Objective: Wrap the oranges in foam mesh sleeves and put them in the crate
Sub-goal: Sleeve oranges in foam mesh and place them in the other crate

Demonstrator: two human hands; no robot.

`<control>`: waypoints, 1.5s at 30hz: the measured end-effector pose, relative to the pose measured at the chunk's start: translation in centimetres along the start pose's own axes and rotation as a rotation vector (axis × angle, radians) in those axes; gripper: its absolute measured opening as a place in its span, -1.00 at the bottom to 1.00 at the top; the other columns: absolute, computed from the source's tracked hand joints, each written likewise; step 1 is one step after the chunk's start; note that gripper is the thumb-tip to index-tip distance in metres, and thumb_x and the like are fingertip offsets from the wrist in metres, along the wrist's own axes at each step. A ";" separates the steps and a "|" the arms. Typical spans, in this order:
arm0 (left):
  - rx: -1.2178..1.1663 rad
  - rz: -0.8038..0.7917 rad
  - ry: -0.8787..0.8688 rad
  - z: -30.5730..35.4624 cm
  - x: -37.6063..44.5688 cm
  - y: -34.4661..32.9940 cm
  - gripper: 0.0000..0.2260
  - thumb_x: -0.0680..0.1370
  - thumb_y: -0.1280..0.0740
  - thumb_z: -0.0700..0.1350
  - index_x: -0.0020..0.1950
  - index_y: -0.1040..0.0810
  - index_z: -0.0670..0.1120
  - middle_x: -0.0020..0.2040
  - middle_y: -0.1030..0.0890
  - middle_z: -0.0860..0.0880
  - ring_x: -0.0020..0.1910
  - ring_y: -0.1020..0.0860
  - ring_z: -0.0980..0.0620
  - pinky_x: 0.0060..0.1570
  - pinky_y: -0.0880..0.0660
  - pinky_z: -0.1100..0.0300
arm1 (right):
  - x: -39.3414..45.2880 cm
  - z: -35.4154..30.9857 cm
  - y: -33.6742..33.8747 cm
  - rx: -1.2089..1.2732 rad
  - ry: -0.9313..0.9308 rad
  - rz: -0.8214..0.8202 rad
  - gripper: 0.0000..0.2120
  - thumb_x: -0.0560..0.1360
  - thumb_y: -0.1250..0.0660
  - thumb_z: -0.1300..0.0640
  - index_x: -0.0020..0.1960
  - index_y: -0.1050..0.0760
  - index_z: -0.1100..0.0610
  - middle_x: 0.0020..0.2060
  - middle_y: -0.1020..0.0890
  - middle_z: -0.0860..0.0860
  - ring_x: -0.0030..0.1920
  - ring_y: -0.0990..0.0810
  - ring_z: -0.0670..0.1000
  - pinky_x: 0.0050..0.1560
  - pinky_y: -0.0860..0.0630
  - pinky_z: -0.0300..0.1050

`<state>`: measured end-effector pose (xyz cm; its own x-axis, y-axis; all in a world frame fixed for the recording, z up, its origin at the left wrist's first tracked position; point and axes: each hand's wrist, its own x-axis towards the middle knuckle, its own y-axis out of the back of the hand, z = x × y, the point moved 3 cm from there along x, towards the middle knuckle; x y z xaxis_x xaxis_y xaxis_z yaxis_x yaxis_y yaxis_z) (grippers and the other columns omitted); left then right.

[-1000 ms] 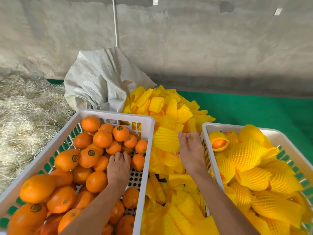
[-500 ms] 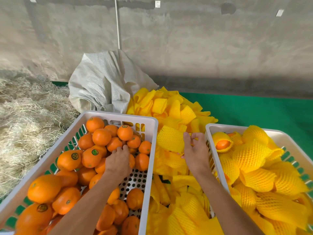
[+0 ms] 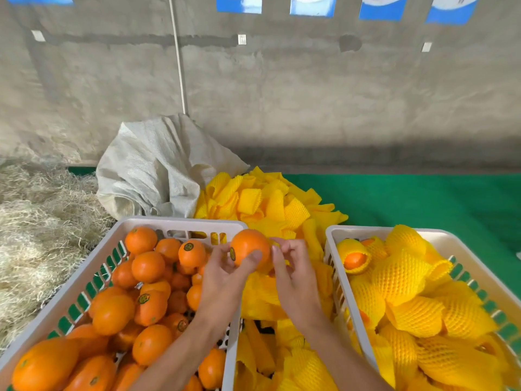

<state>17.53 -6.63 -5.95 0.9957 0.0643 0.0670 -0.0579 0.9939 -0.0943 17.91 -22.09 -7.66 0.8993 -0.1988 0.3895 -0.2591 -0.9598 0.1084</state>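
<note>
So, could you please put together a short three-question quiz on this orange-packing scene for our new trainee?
1. True or false: the left hand holds a bare orange above the gap between the two crates.
2. Which crate holds the wrapped fruit: A) the left crate, B) the right crate?
3. Fill in: loose yellow foam sleeves are heaped in front of a white ____.

Key:
1. True; the right hand works at a sleeve beside it.
2. B.
3. Sack.
</note>
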 end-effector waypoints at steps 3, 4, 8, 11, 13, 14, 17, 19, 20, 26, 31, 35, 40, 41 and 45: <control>-0.296 0.000 0.146 0.0 0.0 -1.2 -0.49 0.45 -0.45 0.12 0.26 -0.55 -0.18 -0.02 -0.71 -0.07 0.03 -0.66 -0.06 0.07 -0.55 0.09 | 0.1 -0.6 -0.2 0.091 -0.019 -0.062 -0.81 0.62 -0.36 -0.14 0.20 -0.47 -0.17 0.24 -0.61 -0.19 0.19 -0.63 -0.05 0.05 -0.65 -0.09; -0.404 0.004 0.209 0.2 0.2 -1.1 -0.56 0.55 -0.38 0.04 0.32 -0.53 -0.22 0.07 -0.71 -0.11 0.10 -0.65 -0.09 0.12 -0.54 0.04 | 0.2 -0.6 0.0 0.084 -0.028 -0.080 -0.71 0.58 -0.40 -0.17 0.26 -0.47 -0.18 0.24 -0.61 -0.18 0.19 -0.62 -0.06 0.08 -0.64 -0.11; -0.507 -0.068 0.319 0.4 0.5 0.0 -0.42 0.55 -0.25 0.09 0.48 -0.44 -0.21 0.30 -0.64 -0.26 0.33 -0.60 -0.21 0.43 -0.42 -0.19 | 0.4 0.0 0.2 0.044 -0.111 -0.144 -0.70 0.59 -0.44 -0.01 0.18 -0.56 -0.41 0.12 -0.68 -0.23 0.15 -0.64 -0.16 0.07 -0.62 -0.20; -0.445 -0.129 0.292 0.4 0.5 0.5 -0.40 0.54 -0.21 0.15 0.49 -0.45 -0.17 0.29 -0.65 -0.21 0.34 -0.60 -0.16 0.46 -0.38 -0.21 | 0.4 0.4 0.4 0.042 -0.121 -0.168 -0.65 0.64 -0.37 0.16 0.20 -0.61 -0.31 0.10 -0.69 -0.24 0.10 -0.65 -0.19 0.06 -0.57 -0.27; -0.397 -0.183 0.259 0.5 0.5 0.4 -0.39 0.54 -0.29 0.18 0.49 -0.45 -0.14 0.32 -0.64 -0.18 0.38 -0.56 -0.17 0.47 -0.38 -0.20 | 0.4 0.2 0.3 -0.036 -0.088 -0.148 -0.70 0.62 -0.40 0.12 0.24 -0.58 -0.23 0.10 -0.65 -0.27 0.09 -0.62 -0.17 0.02 -0.57 -0.27; -0.369 -0.214 0.250 0.5 0.4 0.2 -0.34 0.49 -0.40 0.22 0.48 -0.46 -0.12 0.33 -0.64 -0.16 0.39 -0.55 -0.16 0.45 -0.39 -0.18 | 0.4 0.1 0.3 -0.091 -0.070 -0.117 -0.77 0.60 -0.43 0.06 0.21 -0.60 -0.18 0.07 -0.64 -0.26 0.07 -0.61 -0.16 -0.01 -0.58 -0.26; -0.200 -0.395 0.213 0.4 0.1 -0.4 -0.05 0.20 -0.62 0.35 0.44 -0.51 -0.15 0.36 -0.62 -0.14 0.38 -0.56 -0.14 0.41 -0.47 -0.12 | -0.1 -0.2 0.4 -0.307 -0.005 -0.040 -0.84 0.51 -0.53 0.13 0.06 -0.61 0.04 -0.03 -0.61 -0.12 -0.05 -0.61 -0.06 -0.11 -0.60 0.02; -0.092 -0.562 0.175 0.2 -0.5 -0.8 -0.08 0.26 -0.62 0.32 0.44 -0.52 -0.21 0.39 -0.59 -0.18 0.40 -0.54 -0.18 0.43 -0.44 -0.14 | -0.5 -0.4 0.6 -0.450 0.062 -0.043 -0.77 0.44 -0.57 0.17 0.00 -0.56 0.14 -0.06 -0.59 0.00 -0.11 -0.62 0.08 -0.20 -0.57 0.17; -0.066 -0.603 0.175 -0.1 -0.6 -0.9 -0.11 0.29 -0.62 0.29 0.44 -0.53 -0.22 0.40 -0.58 -0.19 0.41 -0.53 -0.19 0.45 -0.43 -0.16 | -0.6 -0.6 0.8 -0.467 0.082 -0.043 -0.75 0.44 -0.58 0.16 -0.03 -0.53 0.17 -0.08 -0.58 0.03 -0.14 -0.61 0.11 -0.22 -0.57 0.18; -0.176 -0.500 0.209 -0.7 0.7 0.0 -0.36 0.31 -0.63 0.26 0.23 -0.72 -0.12 0.32 -0.65 -0.10 0.35 -0.59 -0.11 0.24 -0.60 0.07 | 0.8 -0.3 1.2 -0.305 0.009 -0.166 -0.74 0.46 -0.55 0.30 0.11 -0.63 0.16 0.01 -0.67 -0.01 0.04 -0.64 -0.01 0.03 -0.59 0.06; -0.261 -0.285 0.316 -1.3 2.0 1.1 -0.17 0.04 -0.72 0.28 0.21 -0.67 -0.04 0.21 -0.71 -0.07 0.22 -0.67 -0.07 0.06 -0.64 0.09 | 1.3 -0.1 1.2 -0.073 -0.133 -0.179 -0.82 0.63 -0.38 0.09 0.20 -0.65 0.05 0.05 -0.71 -0.08 0.08 -0.66 -0.04 0.13 -0.62 0.01; 0.041 -0.316 0.140 -0.3 1.3 1.1 -0.36 0.24 -0.63 0.33 0.13 -0.73 -0.07 0.13 -0.73 -0.11 0.20 -0.67 -0.10 0.24 -0.59 -0.03 | 1.6 -0.4 2.3 -0.075 -0.139 0.008 -0.84 0.64 -0.37 0.05 0.17 -0.64 0.05 0.03 -0.69 -0.09 0.06 -0.64 -0.13 0.07 -0.58 -0.13; 0.349 -0.385 -0.057 0.4 0.3 0.0 -0.61 0.46 -0.54 0.19 -0.09 -0.69 -0.15 -0.11 -0.63 0.00 -0.12 -0.60 0.02 -0.05 -0.55 0.09 | 1.0 -3.3 2.3 -0.454 0.387 0.024 -0.85 0.64 -0.37 0.18 0.17 -0.64 0.19 0.01 -0.56 0.04 -0.04 -0.56 -0.09 -0.06 -0.52 -0.28; 0.378 -0.375 -0.100 0.6 0.2 -0.1 -0.61 0.47 -0.55 0.15 -0.19 -0.61 -0.18 -0.21 -0.53 0.01 -0.23 -0.49 0.04 -0.18 -0.46 0.19 | 0.6 -3.8 1.9 -0.536 0.495 -0.020 -0.86 0.65 -0.36 0.20 0.16 -0.63 0.20 0.00 -0.54 0.07 -0.09 -0.56 -0.02 -0.16 -0.56 -0.18; 0.415 -0.222 -0.153 0.8 0.7 0.6 -0.62 0.49 -0.50 -0.02 -0.15 -0.52 -0.35 -0.15 -0.51 -0.24 -0.24 -0.43 -0.21 -0.20 -0.46 -0.12 | -1.5 -4.9 -0.5 -0.858 0.809 -0.159 -0.85 0.62 -0.36 0.29 0.18 -0.54 0.16 -0.05 -0.47 0.05 -0.27 -0.38 -0.04 -0.35 -0.26 -0.31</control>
<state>18.14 -5.92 -5.19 0.9670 -0.1713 0.1887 0.0992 0.9351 0.3402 14.97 -20.34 -3.81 0.5391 0.3891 0.7470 -0.5928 -0.4547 0.6647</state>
